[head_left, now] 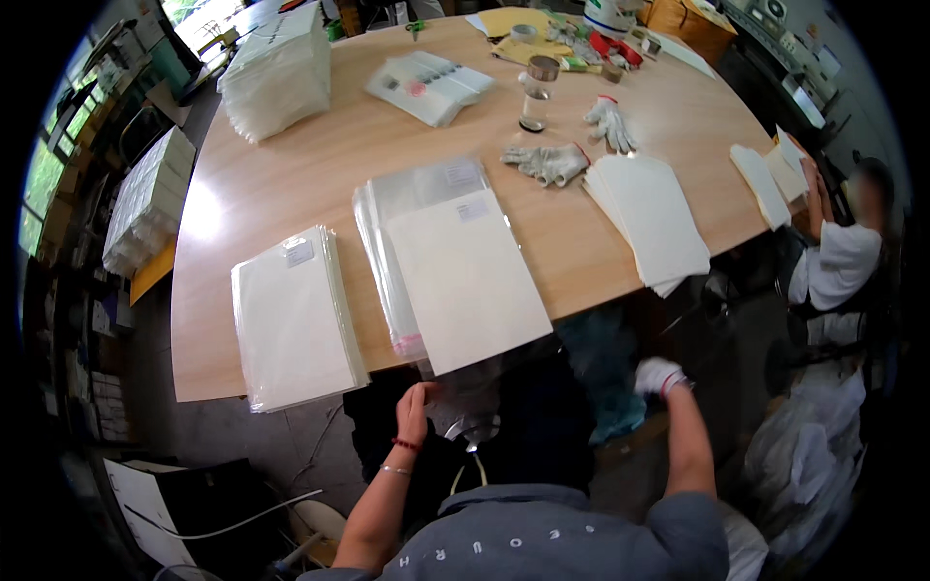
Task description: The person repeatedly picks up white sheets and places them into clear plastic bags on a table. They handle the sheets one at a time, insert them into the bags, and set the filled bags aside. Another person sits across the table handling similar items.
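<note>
My left hand (414,411) is bare and sits just below the table's front edge, by the lower end of a stack of clear plastic bags (376,261). Its fingers are pressed together; what they hold, if anything, I cannot make out. Over those bags lies a white sheet or board (470,290) with a small label, its lower edge overhanging the table. My right hand (661,377) wears a white glove with a red cuff and is out to the right, below table height, near a blue plastic bag (605,373). Its fingers are too blurred to read.
A pile of bagged white sheets (295,324) lies left; fanned white sheets (654,218) lie right. Beyond are work gloves (547,163), a jar (537,97), plastic packets (429,85) and a tall bag stack (279,73). Another person (841,257) handles paper at the right edge.
</note>
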The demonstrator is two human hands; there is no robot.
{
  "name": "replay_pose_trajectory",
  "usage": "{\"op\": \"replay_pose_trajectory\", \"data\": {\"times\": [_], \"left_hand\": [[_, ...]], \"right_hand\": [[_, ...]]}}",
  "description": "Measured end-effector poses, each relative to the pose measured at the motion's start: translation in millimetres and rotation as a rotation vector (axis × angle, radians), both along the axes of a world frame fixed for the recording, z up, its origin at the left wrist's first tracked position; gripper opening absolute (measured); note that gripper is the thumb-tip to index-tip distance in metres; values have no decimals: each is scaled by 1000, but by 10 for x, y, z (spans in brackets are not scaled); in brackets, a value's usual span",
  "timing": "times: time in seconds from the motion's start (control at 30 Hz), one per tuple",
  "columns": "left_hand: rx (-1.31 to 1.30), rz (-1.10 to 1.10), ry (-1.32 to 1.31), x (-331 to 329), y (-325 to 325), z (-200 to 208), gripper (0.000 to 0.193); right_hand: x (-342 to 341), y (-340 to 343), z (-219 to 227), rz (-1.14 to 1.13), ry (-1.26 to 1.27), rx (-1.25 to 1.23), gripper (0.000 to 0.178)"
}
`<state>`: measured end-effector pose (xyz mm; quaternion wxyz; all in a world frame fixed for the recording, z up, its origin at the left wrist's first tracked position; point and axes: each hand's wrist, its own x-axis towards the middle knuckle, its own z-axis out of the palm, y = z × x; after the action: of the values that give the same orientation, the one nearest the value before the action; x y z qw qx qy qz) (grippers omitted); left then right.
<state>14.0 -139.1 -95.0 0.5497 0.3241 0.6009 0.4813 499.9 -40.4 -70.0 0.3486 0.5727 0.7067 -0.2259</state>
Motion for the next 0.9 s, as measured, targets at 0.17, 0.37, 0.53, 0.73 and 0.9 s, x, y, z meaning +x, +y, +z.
{"op": "replay_pose_trajectory", "data": {"times": [0.17,0.37,0.53,0.73,0.9], "left_hand": [[446,4,1324,-56,81,86,47],[845,-381,1253,-87,368,390,22],[627,-286,1182,-108,502,350,15],[87,-5,814,-55,357,248,25],[-214,98,-229,71,301,399,28]], "right_hand": [[-1132,75,45,-234,983,769,35],[-1623,530,510,25,1258,394,8],[-1741,608,523,90,977,562,19],[-2036,450,467,-159,625,763,21],[-1999,296,403,-822,1209,321,24]]}}
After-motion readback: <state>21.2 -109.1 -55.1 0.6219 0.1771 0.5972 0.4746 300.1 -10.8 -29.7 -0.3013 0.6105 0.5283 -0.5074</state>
